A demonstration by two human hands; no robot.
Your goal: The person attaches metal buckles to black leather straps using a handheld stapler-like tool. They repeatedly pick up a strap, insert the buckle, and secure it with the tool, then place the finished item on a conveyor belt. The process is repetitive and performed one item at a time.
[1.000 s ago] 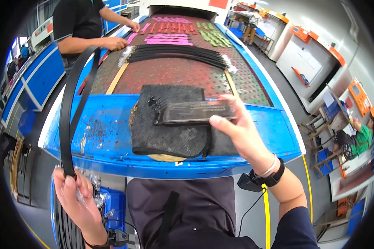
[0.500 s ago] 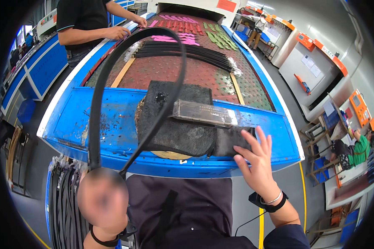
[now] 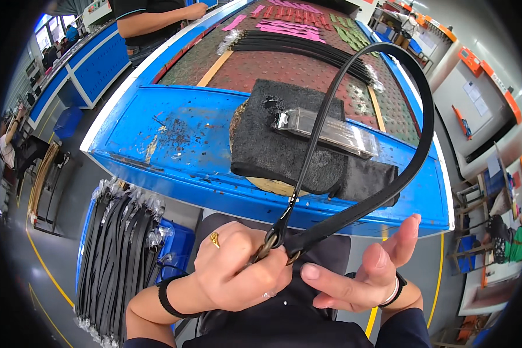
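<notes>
My left hand (image 3: 238, 272) grips the buckle end of a black belt (image 3: 414, 151) close to my chest. The belt loops up and right over the blue table (image 3: 174, 145) and returns to the hand. My right hand (image 3: 365, 272) is beside it, fingers spread, its thumb touching the strap near the buckle. On the table edge lies a black pad (image 3: 284, 139) with a clear flat bar (image 3: 330, 130) on top of it.
A bundle of wrapped black belts (image 3: 119, 255) hangs at my lower left. More black straps (image 3: 301, 46) and pink and green pieces (image 3: 290, 26) lie on the far perforated table. Another person (image 3: 151, 20) stands at the table's left side. Machines stand at right.
My left hand has brought the belt from low on my left up to my chest. My right hand left the clear bar on the pad and came back to the belt's buckle end.
</notes>
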